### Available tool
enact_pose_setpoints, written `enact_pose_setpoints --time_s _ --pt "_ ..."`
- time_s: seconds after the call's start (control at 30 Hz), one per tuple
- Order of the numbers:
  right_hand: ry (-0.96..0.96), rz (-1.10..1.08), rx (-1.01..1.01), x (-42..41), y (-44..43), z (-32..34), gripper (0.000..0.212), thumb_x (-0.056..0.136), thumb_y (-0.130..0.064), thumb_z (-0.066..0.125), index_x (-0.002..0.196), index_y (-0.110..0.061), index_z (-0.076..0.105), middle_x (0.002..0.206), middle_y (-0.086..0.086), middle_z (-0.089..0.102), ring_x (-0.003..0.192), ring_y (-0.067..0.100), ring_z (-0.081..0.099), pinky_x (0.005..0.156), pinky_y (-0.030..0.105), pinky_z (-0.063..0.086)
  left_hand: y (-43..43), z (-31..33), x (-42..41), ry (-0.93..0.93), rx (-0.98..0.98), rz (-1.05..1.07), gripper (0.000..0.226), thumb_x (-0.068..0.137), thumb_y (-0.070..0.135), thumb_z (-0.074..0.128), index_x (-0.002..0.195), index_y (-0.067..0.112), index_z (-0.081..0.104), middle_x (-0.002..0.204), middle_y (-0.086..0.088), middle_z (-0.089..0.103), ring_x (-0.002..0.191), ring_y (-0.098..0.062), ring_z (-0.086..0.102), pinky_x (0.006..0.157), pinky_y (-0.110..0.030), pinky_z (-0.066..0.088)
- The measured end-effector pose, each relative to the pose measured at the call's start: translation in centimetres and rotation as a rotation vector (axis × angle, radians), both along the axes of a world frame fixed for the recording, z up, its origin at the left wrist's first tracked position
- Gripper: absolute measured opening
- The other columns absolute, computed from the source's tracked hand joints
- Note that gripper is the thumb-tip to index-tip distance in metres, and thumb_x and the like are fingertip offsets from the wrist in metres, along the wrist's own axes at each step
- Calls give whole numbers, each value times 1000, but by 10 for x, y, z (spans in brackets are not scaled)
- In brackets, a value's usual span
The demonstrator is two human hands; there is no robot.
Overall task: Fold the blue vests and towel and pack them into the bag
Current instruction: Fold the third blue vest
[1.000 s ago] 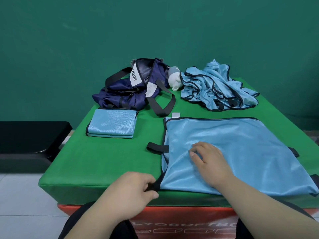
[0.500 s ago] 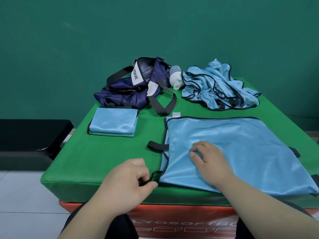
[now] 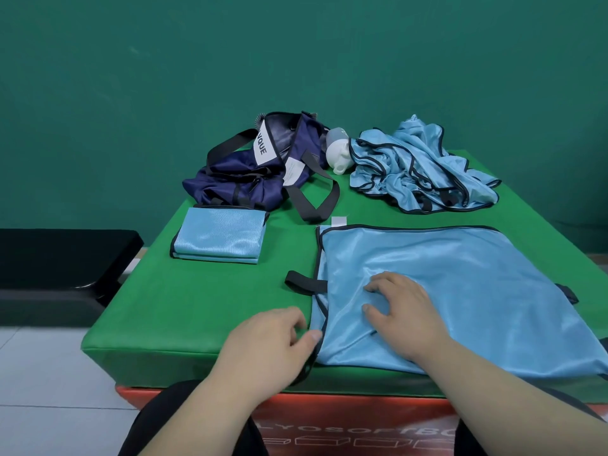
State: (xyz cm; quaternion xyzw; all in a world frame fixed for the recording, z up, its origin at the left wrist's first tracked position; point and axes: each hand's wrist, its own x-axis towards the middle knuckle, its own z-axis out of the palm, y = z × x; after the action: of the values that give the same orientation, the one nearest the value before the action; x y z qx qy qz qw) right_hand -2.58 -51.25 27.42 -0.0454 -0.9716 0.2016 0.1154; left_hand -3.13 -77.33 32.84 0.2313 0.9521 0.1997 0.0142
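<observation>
1. Lower centre: my left hand [image 3: 273,343] pinches the dark-trimmed corner edge of the flat vest [image 3: 460,291].
2. The flat vest lies centre-right on the green mat [image 3: 197,307]. It looks thin, slippery and floppy, so I'd grip the corners.
3. My right hand [image 3: 404,311], fingers spread, presses it down.

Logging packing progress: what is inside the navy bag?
The navy bag shows only greyish lining through its open mouth, no blue cloth. Its lower part is slumped, so anything deeper is hidden. One folded vest lies outside, in front.
</observation>
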Motion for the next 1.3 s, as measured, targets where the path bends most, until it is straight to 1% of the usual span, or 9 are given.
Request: enact_pose_setpoints --time_s 0.1,0.2,0.3,0.4,0.53,0.8,0.9,1.03,1.3 --pt "2 4 10 -1 0 1 39 85 -46 56 119 -29 65 127 -14 56 125 12 46 110 27 27 5 -6 3 -77 -55 -41 26 90 57 53 99 34 59 74 11 62 75 -6 56 68 -29 48" --pt "6 2 18 -1 0 0 34 89 -40 62 120 -29 65 129 -15 55 126 12 45 110 26 25 6 -8 2 -61 -46 -55 22 91 48 57 108 34 58 73 12 58 76 -6 52 74 -32 50" --pt "-6 -4 10 -1 0 -1 39 85 -46 55 118 -30 65 127 -15 55 125 12 46 111 29 28 8 -11 3 -23 -3 -80 32 92 50 55 122 39 52 83 16 47 88 -7 47 78 -29 43" --pt "-12 -10 9 -1 -1 -2 44 82 -49 49 118 -30 65 125 -16 55 124 12 47 110 29 30 13 -16 1 33 6 -119 45 96 56 46 137 38 48 98 14 41 104 -11 43 91 -30 40" --pt "-8 -13 21 -1 -1 -2 44 81 -50 49 117 -30 65 124 -16 56 123 13 48 110 30 32 22 -19 -9 81 -28 -95 56 94 64 41 144 39 44 102 10 40 105 -14 39 97 -33 36" --pt "-14 -12 27 -2 -1 -3 50 80 -55 43 118 -31 63 125 -17 54 126 11 46 112 30 30 39 -23 -23 82 -155 -62 71 78 83 41 132 38 51 101 11 33 105 -14 33 94 -34 28" --pt "-10 -9 30 -2 -1 -3 49 81 -54 44 119 -30 64 125 -16 55 125 12 46 111 29 29 39 -24 -22 102 -139 -71 68 71 88 38 112 38 57 97 13 31 100 -13 32 90 -32 27" --pt "-7 -5 23 -1 -2 -1 45 82 -49 48 119 -29 64 127 -15 55 126 11 45 111 29 28 35 -25 -23 50 -70 -92 59 61 88 42 88 37 52 93 21 26 97 -10 30 87 -31 24" --pt "-7 1 9 0 -2 -1 45 83 -49 48 121 -29 63 128 -15 54 125 11 45 112 30 29 26 -24 -20 82 -79 -106 62 61 89 44 83 31 48 98 20 29 100 -10 31 91 -31 24"
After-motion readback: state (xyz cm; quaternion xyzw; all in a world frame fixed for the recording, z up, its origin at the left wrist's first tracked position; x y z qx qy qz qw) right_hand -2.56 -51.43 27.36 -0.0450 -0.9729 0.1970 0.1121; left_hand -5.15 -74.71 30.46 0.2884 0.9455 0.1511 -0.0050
